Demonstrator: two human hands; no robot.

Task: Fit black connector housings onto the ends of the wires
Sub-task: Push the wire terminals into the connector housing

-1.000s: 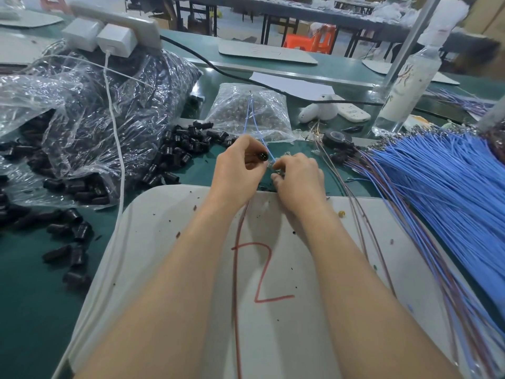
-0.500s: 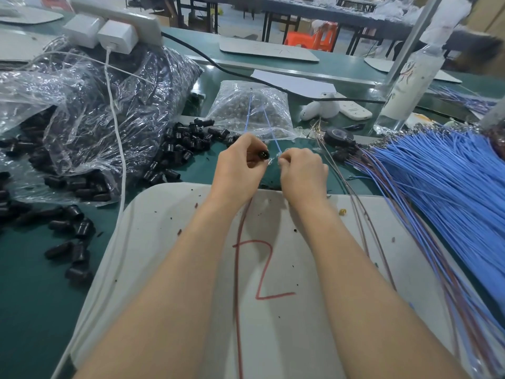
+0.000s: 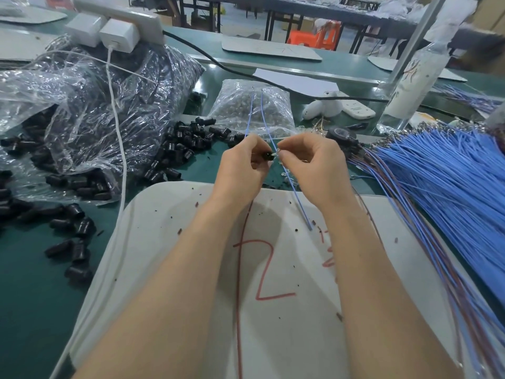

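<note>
Head view: left hand pinches a small black connector housing between thumb and forefinger, above the far edge of the white board. Right hand pinches a thin blue wire just beside the housing's mouth. The housing looks light, rigid and easily dropped, so it is best held by its sides. The wire looks limp and needs gripping close to its tip. The housing's long axis lies roughly left to right, mouth toward the right hand.

Left hand and right hand meet ahead, fingers curled, pinching.
</note>
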